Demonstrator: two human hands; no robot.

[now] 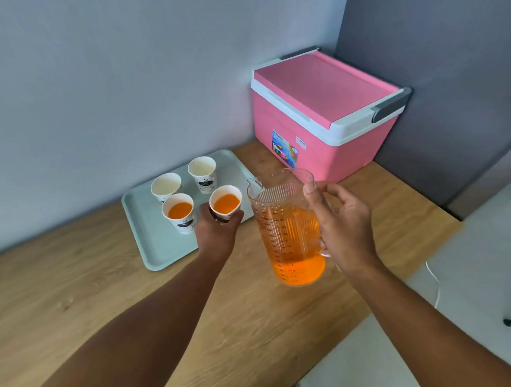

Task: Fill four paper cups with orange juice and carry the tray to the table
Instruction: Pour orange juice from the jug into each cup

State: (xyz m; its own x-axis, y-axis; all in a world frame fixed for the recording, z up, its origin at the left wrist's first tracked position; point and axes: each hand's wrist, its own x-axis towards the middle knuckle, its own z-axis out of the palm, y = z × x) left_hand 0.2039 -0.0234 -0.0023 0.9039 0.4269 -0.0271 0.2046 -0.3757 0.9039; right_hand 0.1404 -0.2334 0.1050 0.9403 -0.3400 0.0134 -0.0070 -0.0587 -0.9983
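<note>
A pale green tray [150, 246] lies on the wooden counter [85, 294] by the wall. Two empty white paper cups stand at its back, one on the left [165, 186] and one on the right [203, 174]. A cup with orange juice [179, 213] stands in front of them. My left hand [216, 229] grips a second juice-filled cup [225, 202] over the tray's right part. My right hand [343, 227] holds the handle of a clear measuring jug [285, 230], upright and roughly half full of orange juice, to the right of the tray.
A pink cooler box [327, 112] with a white rim and grey handles stands in the back right corner of the counter. The counter's right edge drops to a grey floor [473, 256], where a white cable [435, 284] lies.
</note>
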